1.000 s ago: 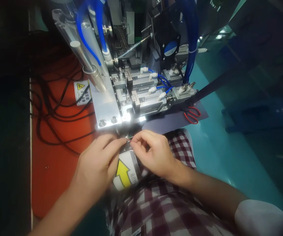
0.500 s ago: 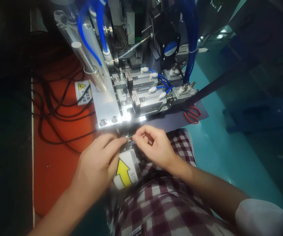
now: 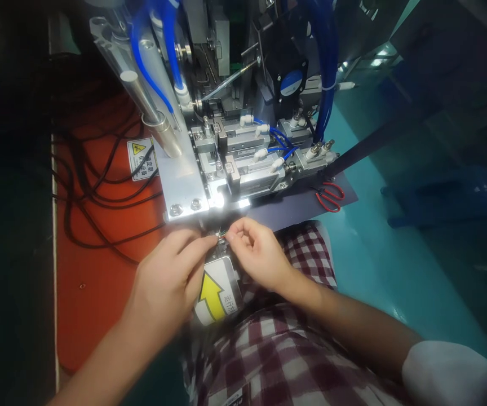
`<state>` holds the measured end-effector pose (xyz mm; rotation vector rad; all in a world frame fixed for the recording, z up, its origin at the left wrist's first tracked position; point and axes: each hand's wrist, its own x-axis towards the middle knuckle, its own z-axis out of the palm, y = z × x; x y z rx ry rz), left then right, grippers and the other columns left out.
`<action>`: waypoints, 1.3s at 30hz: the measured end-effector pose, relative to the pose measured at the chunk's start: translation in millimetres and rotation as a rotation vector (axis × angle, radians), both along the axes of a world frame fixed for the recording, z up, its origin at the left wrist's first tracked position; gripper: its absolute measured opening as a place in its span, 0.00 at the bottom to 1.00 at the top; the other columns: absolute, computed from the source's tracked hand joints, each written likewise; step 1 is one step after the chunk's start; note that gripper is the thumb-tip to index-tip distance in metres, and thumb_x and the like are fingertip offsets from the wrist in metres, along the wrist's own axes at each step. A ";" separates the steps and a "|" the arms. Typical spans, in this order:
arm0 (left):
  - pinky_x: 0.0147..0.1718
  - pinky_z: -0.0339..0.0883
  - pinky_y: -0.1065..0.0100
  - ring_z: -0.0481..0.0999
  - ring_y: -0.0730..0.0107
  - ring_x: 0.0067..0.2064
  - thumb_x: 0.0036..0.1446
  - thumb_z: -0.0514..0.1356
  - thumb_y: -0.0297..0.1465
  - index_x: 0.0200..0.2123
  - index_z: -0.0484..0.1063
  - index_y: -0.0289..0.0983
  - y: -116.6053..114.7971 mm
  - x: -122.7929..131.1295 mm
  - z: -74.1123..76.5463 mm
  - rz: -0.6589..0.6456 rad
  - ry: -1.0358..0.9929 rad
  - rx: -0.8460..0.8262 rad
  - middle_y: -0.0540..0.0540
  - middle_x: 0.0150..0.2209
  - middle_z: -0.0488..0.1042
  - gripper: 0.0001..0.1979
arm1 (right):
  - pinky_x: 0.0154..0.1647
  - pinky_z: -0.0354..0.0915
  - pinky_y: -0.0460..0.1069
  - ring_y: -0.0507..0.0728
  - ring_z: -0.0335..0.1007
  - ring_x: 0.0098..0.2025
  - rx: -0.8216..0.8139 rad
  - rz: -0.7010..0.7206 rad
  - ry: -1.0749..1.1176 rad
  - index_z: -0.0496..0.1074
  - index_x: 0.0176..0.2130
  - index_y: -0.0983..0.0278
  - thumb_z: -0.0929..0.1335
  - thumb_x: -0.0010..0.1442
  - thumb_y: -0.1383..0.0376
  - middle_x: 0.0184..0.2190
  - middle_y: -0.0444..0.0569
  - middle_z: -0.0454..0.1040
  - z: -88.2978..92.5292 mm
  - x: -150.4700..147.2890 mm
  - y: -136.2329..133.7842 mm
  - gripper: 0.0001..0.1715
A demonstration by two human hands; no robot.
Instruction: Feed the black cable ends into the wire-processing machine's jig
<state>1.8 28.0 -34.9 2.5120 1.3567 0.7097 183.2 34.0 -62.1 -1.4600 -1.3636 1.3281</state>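
Thin coloured wires (image 3: pixel 222 234) show between my fingertips, over a small metal fixture (image 3: pixel 221 248) at the machine's front end. My left hand (image 3: pixel 171 270) comes in from the left, thumb and forefinger closed on the wires' near end. From the right, my right hand (image 3: pixel 258 248) pinches the wires between thumb and forefinger, its other fingers curled. Just below lies a white label with a yellow arrow (image 3: pixel 212 293). How the wires sit in the fixture is hidden by my fingers.
The pneumatic machine (image 3: pixel 243 163) with blue hoses (image 3: pixel 326 73) stands right ahead. Red-handled pliers (image 3: pixel 330 196) lie on a dark mat at the right. Black cables (image 3: pixel 87 192) run over the orange surface (image 3: pixel 95 316) at left, near a warning label (image 3: pixel 142 159).
My right hand has shifted slightly left, closer to my left fingertips, with its fingers more curled. My left hand stays nearly in place. The view has moved slightly.
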 end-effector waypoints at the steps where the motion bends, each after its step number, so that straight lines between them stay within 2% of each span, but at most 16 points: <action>1: 0.31 0.67 0.71 0.74 0.70 0.36 0.63 0.54 0.22 0.44 0.76 0.33 0.2 0.0 0.0 -0.001 0.001 -0.001 0.46 0.36 0.72 0.12 | 0.19 0.53 0.44 0.48 0.57 0.19 -0.027 -0.004 0.014 0.67 0.32 0.63 0.66 0.62 0.62 0.19 0.37 0.62 0.7 1.8 0.2 0.08; 3: 0.32 0.67 0.71 0.74 0.70 0.36 0.63 0.53 0.22 0.44 0.75 0.33 0.6 -0.1 -0.4 -0.004 0.000 0.004 0.46 0.36 0.72 0.12 | 0.19 0.53 0.44 0.47 0.57 0.19 0.002 -0.024 0.001 0.68 0.32 0.64 0.67 0.61 0.62 0.19 0.37 0.62 3.4 5.3 0.6 0.08; 7: 0.32 0.68 0.71 0.74 0.69 0.37 0.63 0.54 0.23 0.45 0.75 0.34 0.4 -0.3 -2.3 -0.002 -0.007 0.006 0.47 0.37 0.72 0.11 | 0.24 0.58 0.44 0.47 0.62 0.23 0.141 -0.036 -0.033 0.71 0.33 0.65 0.69 0.59 0.65 0.23 0.40 0.67 8.5 5.3 1.8 0.04; 13: 0.32 0.68 0.71 0.75 0.69 0.37 0.64 0.54 0.23 0.45 0.75 0.35 -0.8 -2.0 -3.6 0.005 -0.018 -0.001 0.47 0.37 0.73 0.11 | 0.24 0.60 0.44 0.48 0.62 0.23 0.125 -0.014 -0.006 0.69 0.31 0.64 0.68 0.58 0.67 0.23 0.40 0.67 7.9 -1.2 5.9 0.04; 19: 0.32 0.69 0.71 0.75 0.69 0.37 0.63 0.54 0.22 0.45 0.75 0.34 0.0 0.2 -2.5 0.008 -0.026 -0.006 0.46 0.36 0.73 0.11 | 0.28 0.61 0.46 0.49 0.62 0.25 0.188 0.056 -0.069 0.68 0.32 0.63 0.67 0.60 0.68 0.25 0.40 0.67 6.8 2.3 6.4 0.04; 27: 0.31 0.67 0.71 0.74 0.69 0.36 0.63 0.55 0.22 0.45 0.75 0.34 -1.0 0.0 -2.6 0.016 -0.020 -0.001 0.46 0.36 0.74 0.11 | 0.27 0.60 0.46 0.49 0.61 0.24 0.120 0.044 -0.064 0.67 0.32 0.62 0.66 0.60 0.66 0.23 0.40 0.66 4.9 2.5 5.5 0.05; 33: 0.31 0.68 0.71 0.74 0.69 0.36 0.63 0.54 0.22 0.45 0.74 0.35 -0.4 0.3 -2.6 0.009 -0.010 0.005 0.47 0.37 0.73 0.11 | 0.20 0.55 0.45 0.48 0.57 0.20 -0.200 0.044 0.073 0.68 0.30 0.63 0.67 0.59 0.62 0.19 0.38 0.63 12.9 3.2 11.7 0.08; 36: 0.32 0.68 0.70 0.74 0.69 0.37 0.63 0.54 0.22 0.45 0.74 0.35 -0.3 -0.2 -2.6 0.004 -0.004 0.000 0.46 0.37 0.73 0.11 | 0.22 0.58 0.44 0.49 0.61 0.22 -0.118 0.020 -0.010 0.70 0.33 0.64 0.68 0.59 0.63 0.22 0.40 0.67 15.6 4.6 12.4 0.06; 39: 0.32 0.69 0.70 0.75 0.69 0.37 0.64 0.54 0.23 0.45 0.74 0.36 -0.5 -0.6 -3.0 0.006 -0.016 -0.004 0.47 0.37 0.73 0.11 | 0.23 0.58 0.44 0.48 0.61 0.22 -0.007 0.023 -0.030 0.70 0.33 0.64 0.68 0.59 0.63 0.22 0.39 0.67 16.7 2.9 9.7 0.05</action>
